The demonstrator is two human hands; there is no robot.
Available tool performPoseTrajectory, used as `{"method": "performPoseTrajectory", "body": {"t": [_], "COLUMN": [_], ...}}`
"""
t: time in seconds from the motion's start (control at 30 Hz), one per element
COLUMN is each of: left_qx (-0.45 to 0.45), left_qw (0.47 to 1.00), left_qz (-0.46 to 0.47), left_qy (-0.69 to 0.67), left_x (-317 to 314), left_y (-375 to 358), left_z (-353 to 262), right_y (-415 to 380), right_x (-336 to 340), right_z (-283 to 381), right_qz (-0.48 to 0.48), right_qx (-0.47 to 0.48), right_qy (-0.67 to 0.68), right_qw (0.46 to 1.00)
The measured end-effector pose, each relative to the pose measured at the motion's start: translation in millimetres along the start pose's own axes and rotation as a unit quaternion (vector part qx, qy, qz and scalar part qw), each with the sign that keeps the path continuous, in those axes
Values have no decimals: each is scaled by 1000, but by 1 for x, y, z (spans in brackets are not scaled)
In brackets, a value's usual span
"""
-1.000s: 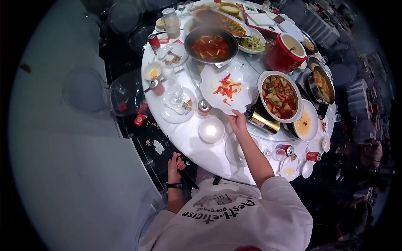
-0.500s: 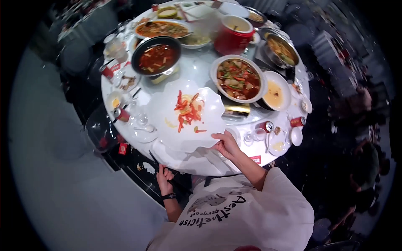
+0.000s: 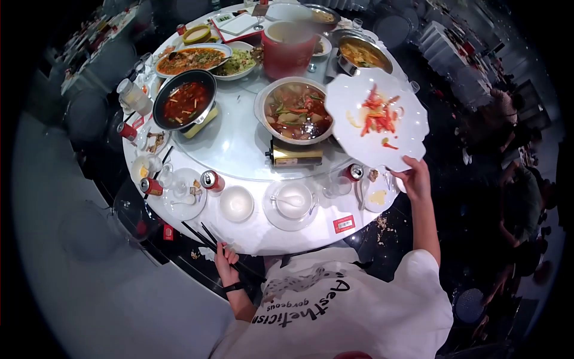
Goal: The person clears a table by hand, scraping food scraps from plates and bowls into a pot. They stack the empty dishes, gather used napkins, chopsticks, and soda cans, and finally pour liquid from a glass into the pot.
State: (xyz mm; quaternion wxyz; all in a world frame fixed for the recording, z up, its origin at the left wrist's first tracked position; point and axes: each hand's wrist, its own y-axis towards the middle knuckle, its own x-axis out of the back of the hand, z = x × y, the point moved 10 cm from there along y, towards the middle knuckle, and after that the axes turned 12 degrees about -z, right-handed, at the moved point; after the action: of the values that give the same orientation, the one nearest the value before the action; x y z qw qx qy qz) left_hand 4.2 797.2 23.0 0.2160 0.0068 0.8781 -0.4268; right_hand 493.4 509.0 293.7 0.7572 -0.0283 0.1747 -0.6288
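Right hand (image 3: 412,179): I'm pinching the white plate (image 3: 353,142) by its rim
Left hand (image 3: 225,258): I've got it curled round some black chopsticks (image 3: 197,234)
White plate: just past my right fingers, red food bits (image 3: 379,115) on it

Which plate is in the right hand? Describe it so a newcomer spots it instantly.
Find the white table, then the right hand at its right side. That hand grips a white plate bearing red strips. Its scalloped rim sets it apart from the round pot beside it.
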Motion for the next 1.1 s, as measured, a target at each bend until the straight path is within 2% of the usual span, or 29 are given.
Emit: {"method": "performPoseTrajectory", "body": {"t": [0.17,0.33,0.47,0.57,0.67,0.73,0.83,0.93,0.97,1.0,1.1], "left_qx": [-8,5,9,1,-14,-24,-29,-51,-59,-64,-73], "left_qw": [1000,1000,999,999,999,999,999,998,997,997,995], "left_qz": [-1,2,1,-3,-6,-16,-30,-38,-38,-41,-50], "left_qy": [0,30,47,46,40,32,3,-17,-22,-23,-44], "left_x": [-12,-40,-58,-60,-54,-46,-26,-13,-10,-6,4], "left_y": [-9,-21,-28,-31,-38,-42,-39,-45,-47,-47,-50], "left_z": [15,35,46,45,40,37,35,26,23,21,20], "right_y": [22,34,61,77,103,119,125,111,107,100,70], "right_x": [71,82,54,11,-30,-65,-120,-163,-175,-184,-205], "right_z": [32,36,25,35,45,53,68,73,72,70,59], "right_qz": [-60,-45,-7,23,52,98,110,116,118,114,169], "right_qx": [70,55,34,54,90,163,278,379,410,507,614], "right_qy": [-60,-78,-80,-147,-233,-259,-352,-460,-495,-521,-534], "right_qw": [994,994,996,987,967,947,887,794,757,677,556]}}
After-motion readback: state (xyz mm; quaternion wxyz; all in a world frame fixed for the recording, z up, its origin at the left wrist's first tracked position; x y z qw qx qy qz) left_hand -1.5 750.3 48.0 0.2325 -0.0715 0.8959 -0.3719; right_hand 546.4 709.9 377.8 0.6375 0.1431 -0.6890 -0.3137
